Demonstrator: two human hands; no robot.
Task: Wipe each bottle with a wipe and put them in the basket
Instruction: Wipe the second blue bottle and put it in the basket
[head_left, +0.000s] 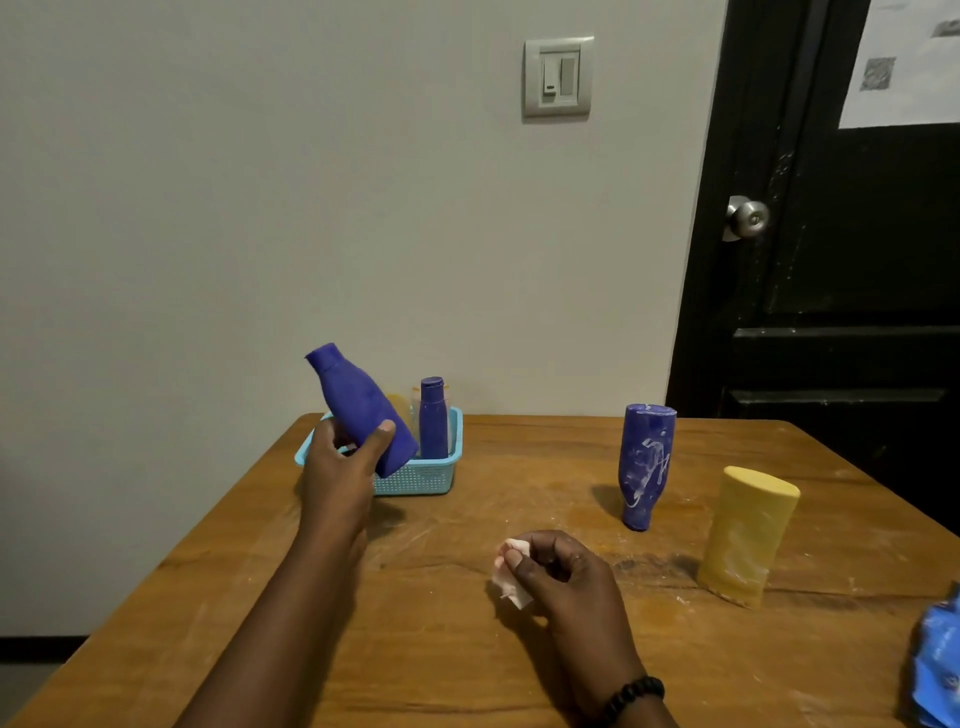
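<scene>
Surface: brown wooden table (467, 649), grain visible, scuffed and dusted with pale streaks, pushed against a plain grey-white wall (260, 208).

Room: grey two-rocker wall switch plate (557, 77) above the table; black panelled door (841, 286) to the right with a round brushed-metal knob (748, 218) and a white printed sheet (904, 62) taped near its top, cut off by the frame edge, print too small to read.

Item 1: matte blue plastic bottle with rounded shoulders and narrow cap (363, 410), tilted cap-up to the left, held over the front left of the basket. The left hand (340, 467) grips its lower body, thumb on the near face, fingers curled behind.

Item 2: light blue perforated plastic basket (431, 475), rectangular, at the table's far left. Inside stands a slim upright blue bottle (434, 421); behind it a yellowish shape and a pale one, mostly hidden, cannot be identified.

Item 3: crumpled white-pink wipe (511, 577), pinched between thumb and curled fingers of the right hand (566, 582), low over the table centre. Black beaded bracelet (634, 699) on that wrist.

Item 4: blue plastic bottle smeared with white residue (647, 465), standing cap-down, right of centre.

Item 5: yellow oval-section plastic bottle (745, 535), also inverted, white-smudged, nearer and further right, apart from item 4.

Item 6: blue glossy packet (937, 670), at the right edge, largely cropped.
</scene>
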